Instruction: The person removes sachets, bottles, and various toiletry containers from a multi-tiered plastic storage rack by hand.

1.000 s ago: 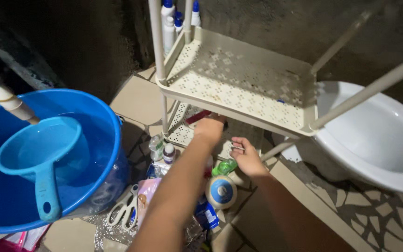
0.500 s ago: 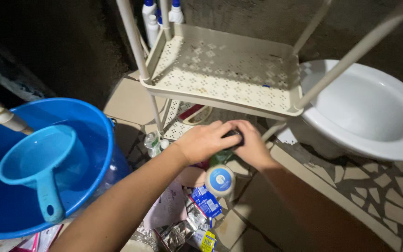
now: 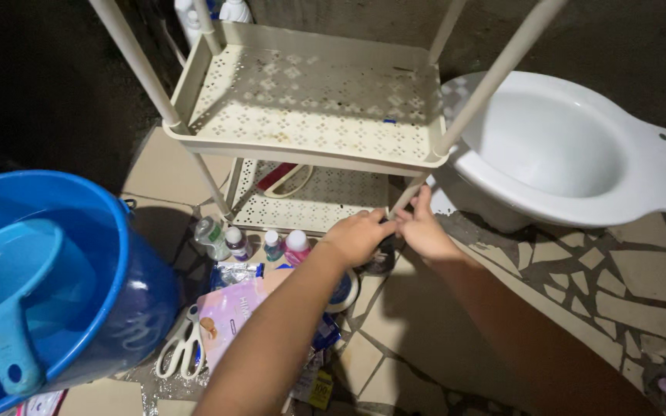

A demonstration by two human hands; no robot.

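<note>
A cream plastic rack (image 3: 310,146) with perforated shelves stands on the tiled floor. My left hand (image 3: 358,237) and my right hand (image 3: 425,231) meet at the bottom of its front right leg (image 3: 478,94), fingers pinched around the pole where it joins the lower shelf (image 3: 325,206). One right finger points up along the leg. A dark round object (image 3: 383,262) lies on the floor just under my hands, partly hidden by them.
A white toilet bowl (image 3: 572,146) sits right of the rack. At the left is a blue bucket (image 3: 117,293) holding a light blue dipper (image 3: 9,308). Small bottles (image 3: 252,245), a pink packet (image 3: 229,312), scissors (image 3: 183,347) and sachets litter the floor.
The view has shifted down and closer. My hands, clasped together over the dark object before, have moved up to the rack's front right leg.
</note>
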